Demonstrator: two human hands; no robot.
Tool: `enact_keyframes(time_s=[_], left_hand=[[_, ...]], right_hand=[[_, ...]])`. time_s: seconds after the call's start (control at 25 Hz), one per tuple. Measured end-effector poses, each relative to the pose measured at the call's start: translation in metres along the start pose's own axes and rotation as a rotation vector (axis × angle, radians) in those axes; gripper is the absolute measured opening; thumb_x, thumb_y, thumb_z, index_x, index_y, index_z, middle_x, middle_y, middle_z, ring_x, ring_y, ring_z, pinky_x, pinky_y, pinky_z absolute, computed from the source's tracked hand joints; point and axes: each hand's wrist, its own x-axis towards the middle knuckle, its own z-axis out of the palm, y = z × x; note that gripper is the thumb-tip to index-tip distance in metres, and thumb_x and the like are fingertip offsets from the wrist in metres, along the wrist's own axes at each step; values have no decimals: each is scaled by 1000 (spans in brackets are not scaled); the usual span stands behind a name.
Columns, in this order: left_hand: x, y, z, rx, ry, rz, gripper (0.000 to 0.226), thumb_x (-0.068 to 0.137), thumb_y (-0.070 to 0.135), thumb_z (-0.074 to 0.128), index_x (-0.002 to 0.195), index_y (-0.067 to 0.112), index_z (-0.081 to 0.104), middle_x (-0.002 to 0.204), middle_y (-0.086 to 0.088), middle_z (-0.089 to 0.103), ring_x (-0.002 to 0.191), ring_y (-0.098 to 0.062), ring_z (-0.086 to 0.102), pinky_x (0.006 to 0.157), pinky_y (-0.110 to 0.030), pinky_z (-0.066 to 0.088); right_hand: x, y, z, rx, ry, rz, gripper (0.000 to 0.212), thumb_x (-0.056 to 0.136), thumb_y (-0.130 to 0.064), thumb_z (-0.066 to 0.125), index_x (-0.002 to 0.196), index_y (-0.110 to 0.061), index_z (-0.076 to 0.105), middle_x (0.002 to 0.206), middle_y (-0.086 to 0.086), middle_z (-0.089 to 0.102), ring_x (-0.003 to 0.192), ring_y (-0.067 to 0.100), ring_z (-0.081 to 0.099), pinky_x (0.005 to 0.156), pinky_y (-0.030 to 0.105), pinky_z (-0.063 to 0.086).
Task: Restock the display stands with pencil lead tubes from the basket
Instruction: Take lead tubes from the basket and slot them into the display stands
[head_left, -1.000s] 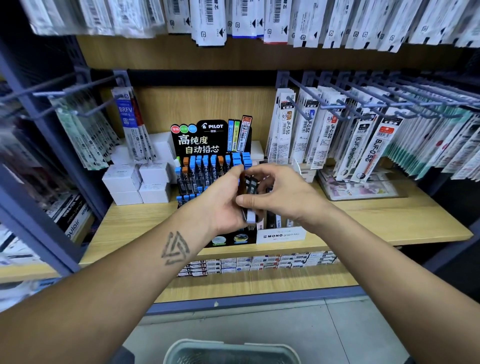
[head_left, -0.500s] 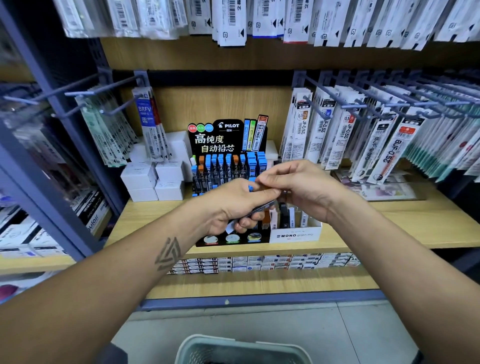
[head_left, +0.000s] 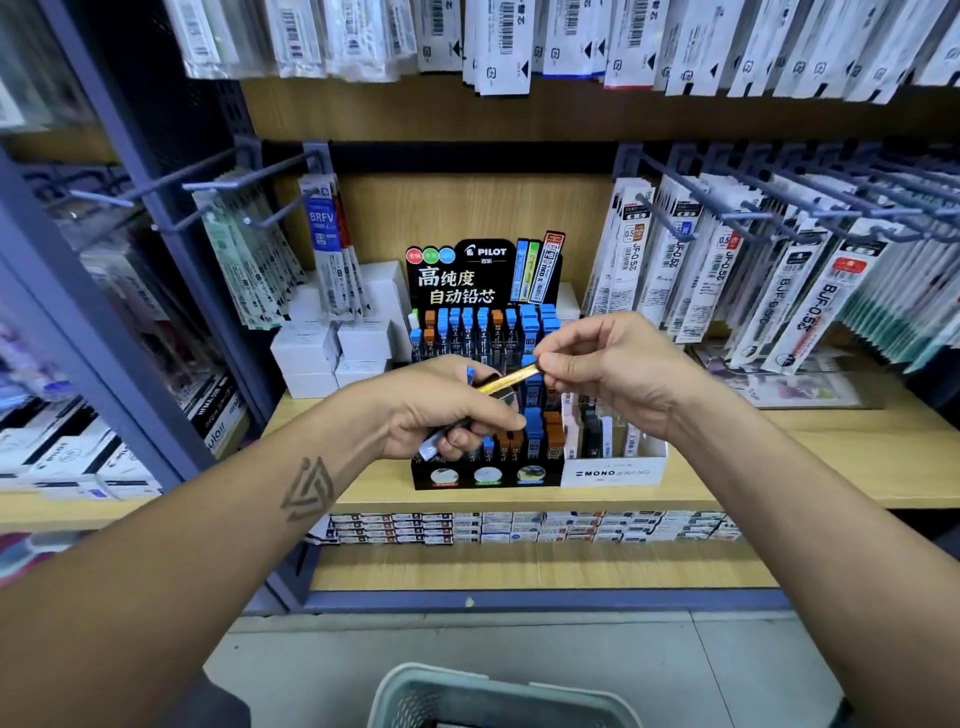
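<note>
Black PILOT display stand (head_left: 485, 270) on the wooden shelf (head_left: 779, 467), white "MONO graph MG" box (head_left: 613, 470) touching its right side, JF-0.5 and BUJF-0.5 refill packs (head_left: 727, 270) hanging on the right. Yellow lead tube (head_left: 511, 378) pinched at its upper end by right hand (head_left: 618, 374), left hand (head_left: 441, 410) curled round a bunch of tubes (head_left: 434, 447), both just in front of the stand. Basket (head_left: 498, 696) down on the floor with open aisle around; half a second ago only a dark tube showed between the hands, now the yellow one sits drawn out.
</note>
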Motion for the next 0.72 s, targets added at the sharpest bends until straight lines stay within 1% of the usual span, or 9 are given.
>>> enact_keyframes(time_s=[0.08,0.16,0.24,0.32,0.44,0.52,0.56,0.64,0.72], left_hand=[[-3,1,-10,-13,12,-18,11,92,8,69,87,14,61,57,-1,45,40,-8,36,36,-16,26],[-4,3,-20,-55,78,-35,8,93,10,68,92,13,60,57,-1,45,39,-8,35,35,-16,25],[-5,6,-32,-112,166,-42,12,92,9,68,92,12,57,56,-1,45,38,-7,33,35,-15,24],[-5,9,-40,-157,229,-31,18,92,9,69,84,14,53,56,-1,44,37,-7,32,34,-15,23],[-6,15,-43,-202,266,2,26,91,8,69,77,15,49,57,-1,42,36,-7,32,34,-15,23],[-6,18,-41,-193,271,19,28,92,8,68,74,15,48,57,-1,41,37,-6,32,35,-15,22],[-6,19,-40,-185,269,24,29,92,8,68,73,15,48,57,-1,41,37,-6,31,35,-15,21],[-6,22,-38,-175,269,31,28,93,8,67,74,16,48,57,-1,41,37,-7,31,36,-15,20],[-6,23,-40,-176,280,36,29,93,8,67,75,16,47,57,-1,41,37,-7,31,35,-15,21]], right_hand=[[1,1,-4,53,51,-16,14,82,10,70,95,6,72,79,16,70,68,19,68,64,22,58],[1,1,-11,60,123,-54,12,86,4,70,97,6,72,76,14,70,65,18,67,62,22,58],[1,1,-17,-109,175,-113,17,90,-6,69,98,9,70,72,14,66,60,16,64,58,21,55],[0,2,-19,-263,172,-139,22,92,-11,69,94,11,68,71,17,66,57,17,64,55,22,53],[-2,2,-11,-433,131,-137,11,89,-10,72,89,1,72,66,12,71,58,18,68,60,28,55],[0,2,-3,-611,137,-173,8,87,-15,76,84,-7,74,62,8,72,57,19,70,62,32,59],[1,1,2,-685,147,-190,8,87,-17,77,83,-11,75,61,6,72,57,18,71,62,32,60],[5,1,10,-766,142,-213,6,90,-16,74,91,-10,77,63,5,73,59,13,72,64,25,60],[10,4,15,-835,111,-217,15,95,-9,67,107,-7,74,72,4,74,63,7,72,68,15,57]])
